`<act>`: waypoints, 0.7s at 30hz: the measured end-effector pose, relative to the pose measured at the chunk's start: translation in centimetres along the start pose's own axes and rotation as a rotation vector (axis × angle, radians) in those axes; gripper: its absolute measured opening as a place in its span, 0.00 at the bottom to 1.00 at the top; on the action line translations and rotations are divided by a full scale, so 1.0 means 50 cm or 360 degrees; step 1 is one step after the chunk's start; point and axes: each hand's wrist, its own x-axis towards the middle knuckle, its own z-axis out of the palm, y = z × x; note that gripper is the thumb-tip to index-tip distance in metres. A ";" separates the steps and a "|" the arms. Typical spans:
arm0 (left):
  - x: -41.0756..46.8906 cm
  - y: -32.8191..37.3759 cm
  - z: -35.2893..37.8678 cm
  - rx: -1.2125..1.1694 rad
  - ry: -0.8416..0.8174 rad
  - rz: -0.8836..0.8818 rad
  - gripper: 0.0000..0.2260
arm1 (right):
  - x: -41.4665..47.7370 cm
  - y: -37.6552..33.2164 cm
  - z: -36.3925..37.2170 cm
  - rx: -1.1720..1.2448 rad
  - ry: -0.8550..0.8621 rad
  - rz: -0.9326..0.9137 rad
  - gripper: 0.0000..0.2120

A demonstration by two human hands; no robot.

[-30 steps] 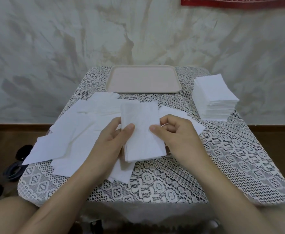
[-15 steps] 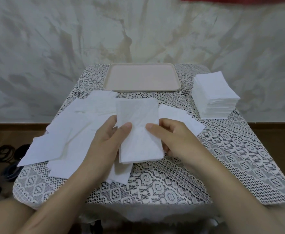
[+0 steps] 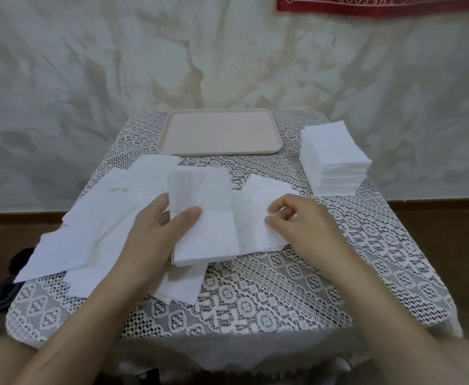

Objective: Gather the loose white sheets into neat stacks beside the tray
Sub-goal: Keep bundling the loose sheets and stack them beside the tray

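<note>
My left hand (image 3: 162,227) grips a small bundle of white sheets (image 3: 204,218) at its left edge, thumb on top, just above the lace-covered table. My right hand (image 3: 297,220) pinches a single white sheet (image 3: 258,215) lying to the right of the bundle. Several loose white sheets (image 3: 100,232) spread over the table's left half. A tall neat stack of white sheets (image 3: 334,159) stands at the back right, beside the empty beige tray (image 3: 220,133).
The small table (image 3: 283,287) has a white lace cloth and drops off on all sides. A marbled wall rises right behind it, with a red banner (image 3: 380,5) at the top. Dark objects (image 3: 19,259) lie on the floor at the left.
My right hand let go of the bundle's right edge and moved right onto a loose sheet, which it now pinches. My left hand keeps holding the bundle.
</note>
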 end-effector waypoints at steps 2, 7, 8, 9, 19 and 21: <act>0.005 -0.005 -0.002 -0.0021 -0.0017 -0.0004 0.17 | 0.006 0.008 0.004 -0.0125 -0.0001 -0.0019 0.07; 0.012 -0.015 -0.007 -0.0029 -0.0051 -0.0012 0.21 | 0.017 0.011 0.008 -0.0160 0.0025 -0.0047 0.09; 0.013 -0.017 -0.009 -0.0026 -0.0056 -0.0011 0.20 | 0.020 0.009 0.009 -0.0145 0.0032 -0.0042 0.09; 0.014 -0.019 -0.010 -0.0026 -0.0056 -0.0011 0.20 | 0.021 0.007 0.010 -0.0131 0.0036 -0.0036 0.09; 0.014 -0.021 -0.013 -0.0058 -0.0076 -0.0012 0.19 | 0.034 0.011 0.009 0.0272 -0.0021 0.0018 0.03; 0.014 -0.021 -0.013 -0.0076 -0.0073 -0.0011 0.19 | 0.032 0.022 -0.009 0.0388 0.0017 0.0037 0.03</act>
